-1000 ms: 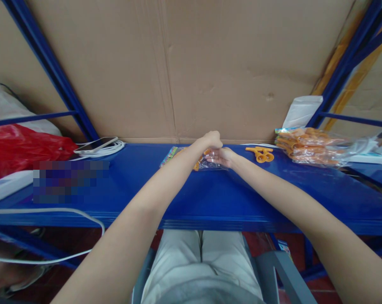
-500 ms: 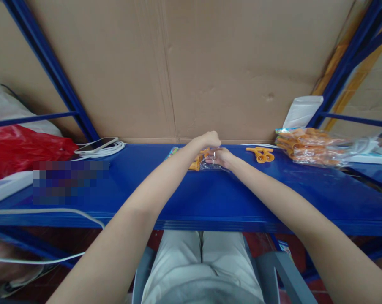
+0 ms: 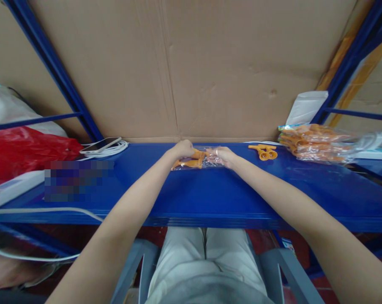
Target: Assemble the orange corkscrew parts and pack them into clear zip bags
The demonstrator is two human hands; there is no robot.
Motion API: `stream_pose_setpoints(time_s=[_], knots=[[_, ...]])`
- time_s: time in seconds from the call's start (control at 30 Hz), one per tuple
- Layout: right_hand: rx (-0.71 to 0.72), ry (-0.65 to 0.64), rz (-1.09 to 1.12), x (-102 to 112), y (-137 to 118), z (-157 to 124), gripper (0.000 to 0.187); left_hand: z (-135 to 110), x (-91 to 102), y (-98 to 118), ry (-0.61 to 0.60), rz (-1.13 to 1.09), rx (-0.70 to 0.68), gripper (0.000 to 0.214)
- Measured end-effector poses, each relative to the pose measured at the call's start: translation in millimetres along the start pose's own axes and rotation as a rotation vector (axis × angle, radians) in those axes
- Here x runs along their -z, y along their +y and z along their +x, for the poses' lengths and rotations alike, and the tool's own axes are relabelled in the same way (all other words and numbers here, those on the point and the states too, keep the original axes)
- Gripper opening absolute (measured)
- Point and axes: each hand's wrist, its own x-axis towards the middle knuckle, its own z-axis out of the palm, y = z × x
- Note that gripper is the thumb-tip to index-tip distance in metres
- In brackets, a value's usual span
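Note:
A clear plastic bag with orange plastic pieces [image 3: 194, 161] lies near the back of the blue shelf [image 3: 210, 194]. My left hand [image 3: 182, 149] is closed on the bag's left end. My right hand [image 3: 222, 156] pinches its right end, fingers curled on the clear film. The bag is stretched flat between the two hands. A loose orange plastic piece [image 3: 263, 152] lies on the shelf just right of my right hand.
A stack of filled bags with orange pieces [image 3: 314, 142] sits at the right, a white packet [image 3: 306, 107] behind it. A phone [image 3: 99, 145] on a coiled white cable [image 3: 110, 150] lies at the left, beside a red bag [image 3: 23, 152]. Cardboard [image 3: 184, 67] backs the shelf.
My left hand has moved left, away from my right hand, to the bag's left end. The bag now lies stretched out between both hands. The camera has shifted slightly.

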Motion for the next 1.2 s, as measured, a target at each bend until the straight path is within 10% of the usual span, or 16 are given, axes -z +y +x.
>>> stream_pose_setpoints(time_s=[0.47, 1.2], knots=[[-0.073, -0.348, -0.042, 5.3, 3.1, 3.6, 0.017, 9.8, -36.8, 2.8, 0.251, 0.031, 0.019, 0.032], [-0.072, -0.332, -0.046, 3.7, 0.3, -1.1, 0.019, 14.4, -43.8, -1.3, 0.263, 0.043, -0.011, 0.031]])
